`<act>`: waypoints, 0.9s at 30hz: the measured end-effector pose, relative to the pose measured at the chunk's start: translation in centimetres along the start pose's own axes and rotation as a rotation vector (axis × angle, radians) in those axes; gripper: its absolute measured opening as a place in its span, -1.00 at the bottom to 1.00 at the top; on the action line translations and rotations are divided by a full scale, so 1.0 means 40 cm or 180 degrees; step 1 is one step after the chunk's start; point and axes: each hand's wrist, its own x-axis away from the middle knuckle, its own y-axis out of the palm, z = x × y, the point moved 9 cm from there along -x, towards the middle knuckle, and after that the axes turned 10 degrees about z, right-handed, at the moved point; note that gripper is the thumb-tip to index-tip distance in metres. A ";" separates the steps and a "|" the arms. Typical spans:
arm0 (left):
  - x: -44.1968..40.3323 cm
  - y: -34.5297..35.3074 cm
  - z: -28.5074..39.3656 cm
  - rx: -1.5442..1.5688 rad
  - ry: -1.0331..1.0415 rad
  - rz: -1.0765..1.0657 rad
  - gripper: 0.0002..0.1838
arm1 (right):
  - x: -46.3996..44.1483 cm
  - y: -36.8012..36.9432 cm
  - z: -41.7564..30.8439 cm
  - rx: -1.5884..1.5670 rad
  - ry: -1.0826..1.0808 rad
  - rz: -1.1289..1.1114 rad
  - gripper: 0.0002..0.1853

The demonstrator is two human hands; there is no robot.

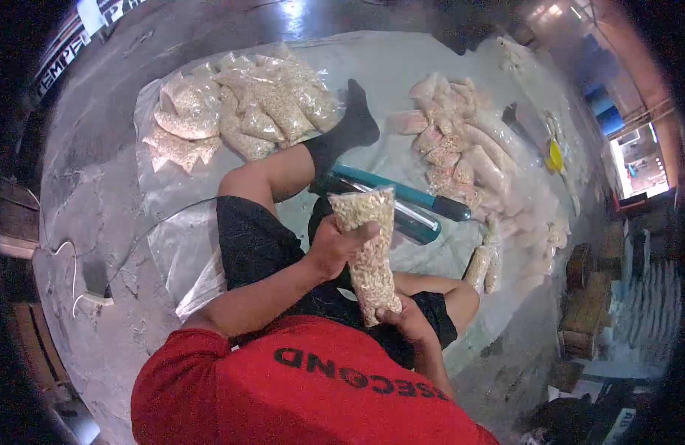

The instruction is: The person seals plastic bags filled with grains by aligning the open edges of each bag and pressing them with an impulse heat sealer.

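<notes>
A long clear plastic bag of pale beans (371,256) is held up in front of my lap, its flat top end pointing away from me. My left hand (336,247) is wrapped around the bag's upper left side, with the thumb across its front. At the lower end, my right hand (408,319) grips the bag's bottom corner between thumb and fingers. Just beyond the bag lies a teal impulse sealer (402,191) with a long arm and a dark handle end, partly hidden behind the bag and my leg.
Filled clear bags (264,104) are piled at the back left of a plastic sheet (187,252). More filled bags (450,141) form a heap on the right. A yellow scoop-like item (555,156) lies farther right. A cable (146,233) crosses the floor at left.
</notes>
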 end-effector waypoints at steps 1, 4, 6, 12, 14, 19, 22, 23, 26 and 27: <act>0.009 0.018 0.020 -0.0171 0.0139 -0.0017 -0.70 | -0.001 0.002 0.006 -0.0099 -0.0019 -0.0084 -0.55; 0.019 0.038 0.027 -0.0528 0.0284 -0.0042 -0.69 | 0.003 0.007 0.007 -0.0140 -0.0018 -0.0234 -0.53; 0.029 0.054 0.041 -0.0786 0.0259 -0.0055 -0.68 | 0.002 0.008 0.014 -0.0076 -0.0008 -0.0300 -0.52; 0.046 0.073 0.045 -0.1219 0.0245 -0.0041 -0.66 | 0.011 0.035 0.008 -0.0401 -0.0089 -0.0641 -0.48; 0.053 0.079 0.051 -0.1209 0.0218 -0.0041 -0.65 | 0.019 0.041 -0.004 -0.0298 -0.0079 -0.0720 -0.51; 0.058 0.090 0.078 -0.1848 0.0573 -0.0295 -0.66 | 0.016 0.040 -0.001 -0.0250 -0.0095 -0.0686 -0.50; 0.051 0.086 0.083 -0.1933 0.0182 -0.0697 -0.64 | 0.005 0.036 0.023 -0.0248 -0.0041 -0.0711 -0.51; 0.055 0.089 0.093 -0.1928 0.0176 -0.0692 -0.64 | 0.004 0.038 0.032 -0.0333 -0.0007 -0.0768 -0.52; 0.062 0.085 0.101 -0.2136 0.0134 -0.0649 -0.61 | 0.011 0.050 0.012 -0.0426 0.0185 -0.0684 -0.53; 0.061 0.082 0.093 -0.2027 0.0061 -0.0678 -0.61 | 0.005 0.045 0.024 -0.0429 0.0190 -0.0683 -0.53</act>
